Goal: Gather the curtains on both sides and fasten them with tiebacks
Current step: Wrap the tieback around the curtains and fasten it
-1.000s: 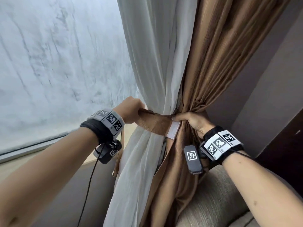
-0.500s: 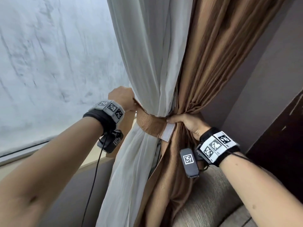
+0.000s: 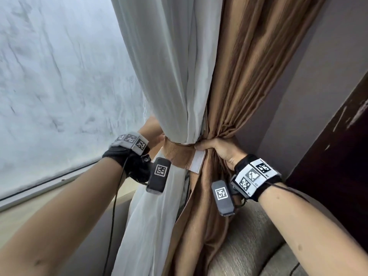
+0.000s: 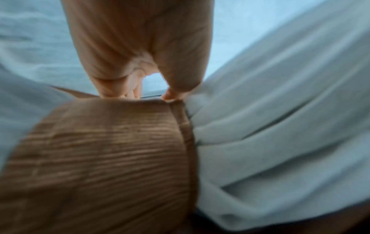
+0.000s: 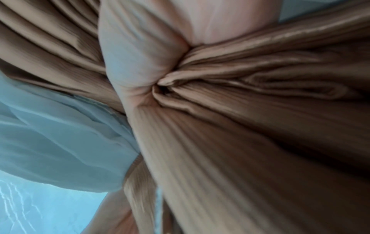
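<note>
A white sheer curtain (image 3: 175, 76) and a brown curtain (image 3: 249, 76) hang gathered together. A brown ribbed tieback (image 3: 177, 154) wraps round them, and a white fastening patch (image 3: 198, 162) shows at its right end. My left hand (image 3: 153, 134) reaches behind the bundle on the window side, mostly hidden. In the left wrist view its fingers (image 4: 140, 55) curl over the far edge of the tieback (image 4: 110, 150). My right hand (image 3: 217, 148) grips the tieback's patched end against the brown folds (image 5: 260, 79), thumb on top.
A frosted window pane (image 3: 59, 86) fills the left, with its sill (image 3: 49, 188) below. An upholstered sofa back (image 3: 249, 246) sits under my right arm. A dark wooden panel (image 3: 338, 156) and a grey wall (image 3: 298, 96) close off the right.
My left hand has gone further round behind the bundle, drawing the tieback snug about the curtains. My right hand has kept its hold on the patched end.
</note>
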Tool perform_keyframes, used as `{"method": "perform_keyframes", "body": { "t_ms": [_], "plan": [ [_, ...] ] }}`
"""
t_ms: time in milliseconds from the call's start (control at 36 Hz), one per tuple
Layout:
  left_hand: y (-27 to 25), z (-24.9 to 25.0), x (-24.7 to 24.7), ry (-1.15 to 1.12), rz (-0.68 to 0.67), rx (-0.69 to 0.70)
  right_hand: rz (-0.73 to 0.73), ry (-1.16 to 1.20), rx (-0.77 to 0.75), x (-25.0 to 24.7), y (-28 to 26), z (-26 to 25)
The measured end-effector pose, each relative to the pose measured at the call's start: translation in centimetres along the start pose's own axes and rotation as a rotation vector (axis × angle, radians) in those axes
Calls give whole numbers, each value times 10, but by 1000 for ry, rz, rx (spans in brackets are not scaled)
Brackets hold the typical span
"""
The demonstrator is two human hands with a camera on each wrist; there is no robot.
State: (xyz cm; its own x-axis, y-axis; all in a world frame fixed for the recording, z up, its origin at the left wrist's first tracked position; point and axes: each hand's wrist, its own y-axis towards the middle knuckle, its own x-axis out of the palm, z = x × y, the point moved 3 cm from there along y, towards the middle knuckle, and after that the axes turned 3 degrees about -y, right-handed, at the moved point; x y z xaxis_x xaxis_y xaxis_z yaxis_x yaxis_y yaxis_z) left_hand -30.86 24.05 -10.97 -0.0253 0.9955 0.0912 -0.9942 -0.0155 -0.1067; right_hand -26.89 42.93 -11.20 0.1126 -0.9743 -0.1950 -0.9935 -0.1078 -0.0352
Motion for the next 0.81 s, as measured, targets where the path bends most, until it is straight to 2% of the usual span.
{"method": "perform_keyframes", "body": {
  "t_ms": [111,333,444,500,639,806],
  "plan": [
    [8,-7,-13,-98,-81,-37,-34,21,21,4,6,2],
    [-20,6,-7,46,-319,73,-100,21,32,3,3,3],
    [-27,12,-8,144,-236,188,-87,19,37,0,3,4],
    [-31,11,-12,154,-244,225,-92,24,44,1,2,3],
    [-30,4,-27,303,-290,225,-58,30,55,0,4,4],
    [-32,0,-55,460,-243,232,-19,14,76,-1,7,4]
  ]
}}
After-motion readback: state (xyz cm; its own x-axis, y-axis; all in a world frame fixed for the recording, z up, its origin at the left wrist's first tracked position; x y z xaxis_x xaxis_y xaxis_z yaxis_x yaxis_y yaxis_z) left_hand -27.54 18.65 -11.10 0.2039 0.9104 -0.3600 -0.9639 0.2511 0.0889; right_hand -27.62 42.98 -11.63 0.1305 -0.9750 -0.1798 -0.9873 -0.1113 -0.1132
